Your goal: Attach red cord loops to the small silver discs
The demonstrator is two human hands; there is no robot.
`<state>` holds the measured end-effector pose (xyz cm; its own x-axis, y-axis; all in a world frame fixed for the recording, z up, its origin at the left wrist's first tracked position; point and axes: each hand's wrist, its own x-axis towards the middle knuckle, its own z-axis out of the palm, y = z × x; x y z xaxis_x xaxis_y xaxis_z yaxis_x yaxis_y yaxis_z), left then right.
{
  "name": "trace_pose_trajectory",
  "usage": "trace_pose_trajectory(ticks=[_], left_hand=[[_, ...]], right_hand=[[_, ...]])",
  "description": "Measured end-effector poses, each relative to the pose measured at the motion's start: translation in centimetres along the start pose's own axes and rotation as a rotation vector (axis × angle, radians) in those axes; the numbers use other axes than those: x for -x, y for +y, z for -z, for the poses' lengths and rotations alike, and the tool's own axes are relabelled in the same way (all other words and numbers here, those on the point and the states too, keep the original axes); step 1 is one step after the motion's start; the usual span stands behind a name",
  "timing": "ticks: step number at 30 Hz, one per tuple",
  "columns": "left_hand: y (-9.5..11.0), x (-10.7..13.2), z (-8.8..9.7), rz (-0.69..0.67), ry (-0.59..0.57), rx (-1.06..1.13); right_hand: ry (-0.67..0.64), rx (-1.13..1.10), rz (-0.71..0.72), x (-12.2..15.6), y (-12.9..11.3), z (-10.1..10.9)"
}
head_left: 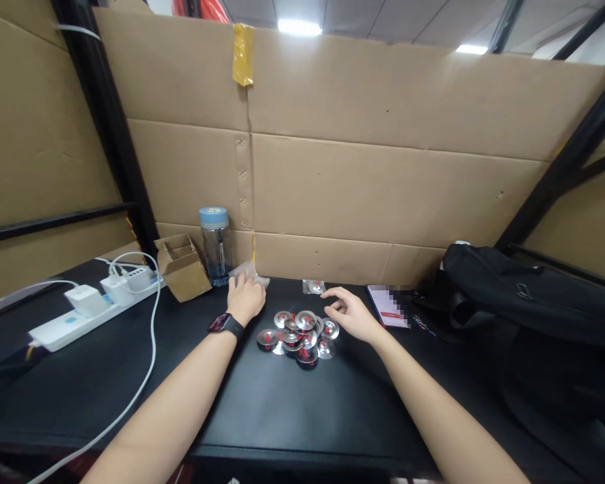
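A pile of small metal finger cymbals [293,337] with red loops lies on the black table between my hands. My left hand [246,298] rests beyond the pile on the left, its fingers spread over some crumpled clear plastic bags [256,275]. No firm grip on the plastic shows. To the right of the cymbals, my right hand [351,314] hovers with thumb and fingers apart and nothing between them. Just past its fingertips, one more cymbal in a clear packet [313,287] lies near the cardboard wall.
A blue-lidded water bottle [215,249] and an open cardboard box [183,267] stand at the back left. A white power strip [95,312] with a trailing cable runs along the left. To the right lie a phone [387,306] and a black backpack [544,323]. Cardboard [333,188] walls the back.
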<state>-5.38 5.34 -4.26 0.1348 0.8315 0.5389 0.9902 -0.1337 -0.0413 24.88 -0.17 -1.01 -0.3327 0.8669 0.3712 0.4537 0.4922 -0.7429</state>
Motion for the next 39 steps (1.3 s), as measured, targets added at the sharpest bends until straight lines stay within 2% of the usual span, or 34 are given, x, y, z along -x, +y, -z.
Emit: trace_pose_trajectory(ticks=[9,18,21,24,28,31,35,39], left_hand=[[-0.2,0.1,-0.1,0.035,-0.097,0.051],[0.0,0.0,0.1,-0.006,-0.075,0.052],[0.3,0.1,0.4,-0.019,-0.030,0.090],[0.8,0.2,1.1,-0.063,0.021,0.140],[1.5,0.4,2.4,-0.111,0.072,0.173],[1.9,0.4,3.2,-0.130,0.083,0.192],[2.0,0.6,3.8,-0.147,0.095,0.215],[2.4,0.7,4.5,-0.155,0.103,0.259]], right_hand=[[-0.050,0.028,0.014,0.0,0.1,0.0],[-0.052,0.064,0.016,0.0,0.4,0.0],[0.004,0.170,0.049,-1.2,1.6,-0.1],[0.044,0.320,0.084,-3.6,3.4,-0.4],[-0.095,0.518,0.059,-7.3,5.5,-1.0],[-0.158,0.564,0.023,-9.1,6.1,-1.5],[-0.143,0.558,0.010,-9.7,5.9,-1.4],[-0.098,0.530,0.021,-8.9,4.8,0.0]])
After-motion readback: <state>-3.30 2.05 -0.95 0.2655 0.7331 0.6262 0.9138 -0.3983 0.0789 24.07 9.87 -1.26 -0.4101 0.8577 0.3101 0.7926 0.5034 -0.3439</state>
